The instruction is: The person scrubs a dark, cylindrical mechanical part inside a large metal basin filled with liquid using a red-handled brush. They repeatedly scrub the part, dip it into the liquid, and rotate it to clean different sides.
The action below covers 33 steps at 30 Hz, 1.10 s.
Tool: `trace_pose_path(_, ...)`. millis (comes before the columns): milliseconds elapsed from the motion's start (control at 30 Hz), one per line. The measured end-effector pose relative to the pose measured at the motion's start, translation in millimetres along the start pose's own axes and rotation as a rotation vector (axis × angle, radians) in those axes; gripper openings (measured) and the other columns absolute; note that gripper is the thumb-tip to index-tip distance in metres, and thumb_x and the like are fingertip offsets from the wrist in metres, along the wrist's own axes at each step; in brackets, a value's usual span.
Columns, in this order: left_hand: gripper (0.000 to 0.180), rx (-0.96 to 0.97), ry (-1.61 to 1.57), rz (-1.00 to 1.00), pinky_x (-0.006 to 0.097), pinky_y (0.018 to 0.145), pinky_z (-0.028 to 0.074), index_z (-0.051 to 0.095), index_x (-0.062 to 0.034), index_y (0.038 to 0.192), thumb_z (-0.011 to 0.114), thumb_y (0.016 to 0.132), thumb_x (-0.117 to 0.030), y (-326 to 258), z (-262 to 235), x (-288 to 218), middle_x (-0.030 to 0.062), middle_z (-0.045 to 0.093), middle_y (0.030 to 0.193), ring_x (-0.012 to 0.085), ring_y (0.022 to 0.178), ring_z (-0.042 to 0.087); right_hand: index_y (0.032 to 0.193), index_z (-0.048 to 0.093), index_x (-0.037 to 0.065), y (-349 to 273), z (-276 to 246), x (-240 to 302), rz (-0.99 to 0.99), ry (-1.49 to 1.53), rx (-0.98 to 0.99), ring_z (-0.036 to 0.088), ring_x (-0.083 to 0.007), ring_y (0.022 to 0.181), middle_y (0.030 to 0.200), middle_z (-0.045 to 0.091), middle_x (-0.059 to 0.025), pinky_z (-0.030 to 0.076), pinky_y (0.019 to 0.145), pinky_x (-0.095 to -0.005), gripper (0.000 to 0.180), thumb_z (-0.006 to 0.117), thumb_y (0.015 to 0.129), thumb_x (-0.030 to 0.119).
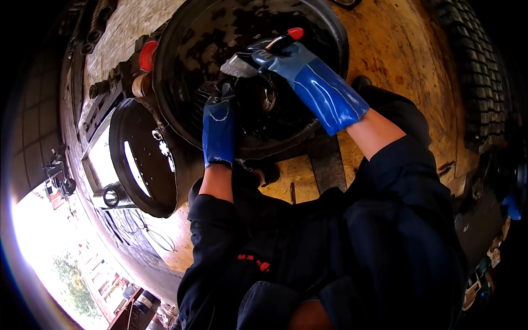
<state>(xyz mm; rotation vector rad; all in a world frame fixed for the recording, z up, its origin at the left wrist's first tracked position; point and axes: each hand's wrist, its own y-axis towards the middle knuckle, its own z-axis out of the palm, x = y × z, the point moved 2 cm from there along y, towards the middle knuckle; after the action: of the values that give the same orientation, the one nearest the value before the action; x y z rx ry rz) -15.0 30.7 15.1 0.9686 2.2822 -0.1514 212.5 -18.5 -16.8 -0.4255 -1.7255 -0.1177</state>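
Observation:
Both my hands wear blue rubber gloves and are over a large round black tub (339, 41) with dark, wet, oily-looking contents. My right hand (279, 58) is closed around a paintbrush; its pale bristles (238, 67) point left, and its red handle end (296, 33) sticks out above the glove. Lower and to the left, my left hand (219, 113) has its fingers bent around a dark, wet, ribbed part (197, 104), whose outline is hard to make out. Between the hands lies a dark, ring-shaped metal part (266, 96), glistening. The bristles are just above it.
A dark drum (140, 132) with a shiny plug stands left of the tub. Behind it are a red round piece (147, 55) and metal parts. Loose cables (148, 231) lie at lower left. A large treaded tyre (474, 71) stands at right, beside the stained wooden floor (401, 60).

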Motion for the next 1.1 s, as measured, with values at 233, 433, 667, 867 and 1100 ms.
trace_pose_path(233, 0.034, -0.001, -0.486, -0.297, 0.028, 0.074, 0.048, 0.064, 0.0007, 0.112, 0.056, 0.102, -0.031, -11.4, -2.4, 1.6, 0.0065, 0.066, 0.094, 0.0112, 0.085, 0.059, 0.113, 0.071, 0.010, -19.3, -23.3, -10.5, 0.434, -0.136, -0.116, 0.068, -0.0215, 0.096, 0.101, 0.073, -0.0106, 0.051, 0.090, -0.0341, 0.041, 0.071, 0.086, 0.041)
trace_pose_path(433, 0.035, 0.000, -0.440, -0.302, 0.028, 0.077, 0.049, 0.063, 0.0013, 0.115, 0.055, 0.103, -0.031, -1.1, -18.1, -9.0, 0.0067, 0.069, 0.096, 0.0127, 0.085, 0.061, 0.128, 0.063, 0.016, -39.8, -19.4, -15.4, 0.371, -0.790, -0.079, 0.067, -0.0294, 0.107, 0.116, 0.070, -0.0133, 0.052, 0.094, -0.0362, 0.051, 0.070, 0.087, 0.044)
trace_pose_path(667, 0.038, -0.027, -0.476, -0.402, 0.030, 0.081, 0.051, 0.062, 0.0006, 0.117, 0.054, 0.103, -0.034, -2.7, -19.6, -3.1, 0.0080, 0.070, 0.099, 0.0171, 0.087, 0.063, 0.127, 0.063, 0.020, -96.1, 25.2, 22.3, -0.799, -1.296, -0.026, 0.063, -0.0246, 0.116, 0.121, 0.068, -0.0060, 0.048, 0.100, -0.0448, 0.039, 0.064, 0.091, 0.034)
trace_pose_path(867, 0.040, 0.008, -0.645, -0.533, 0.032, 0.084, 0.052, 0.062, 0.0001, 0.118, 0.054, 0.103, -0.036, -2.0, -12.9, -3.3, 0.0091, 0.070, 0.101, 0.0208, 0.088, 0.065, 0.106, 0.068, 0.014, -102.0, 43.3, 40.6, -0.651, -1.186, 0.087, 0.069, -0.0246, 0.090, 0.098, 0.070, -0.0050, 0.052, 0.084, -0.0464, 0.023, 0.064, 0.086, 0.024)
trace_pose_path(1100, 0.042, 0.057, -1.364, -1.016, 0.033, 0.087, 0.054, 0.061, -0.0015, 0.120, 0.054, 0.103, -0.039, -4.9, 7.4, 18.4, 0.0122, 0.071, 0.103, 0.0236, 0.089, 0.067, 0.113, 0.068, -0.001, -73.1, 5.3, 90.0, 0.321, -0.656, 0.286, 0.069, -0.0339, 0.097, 0.106, 0.071, -0.0229, 0.053, 0.086, -0.0385, 0.054, 0.070, 0.082, 0.042)
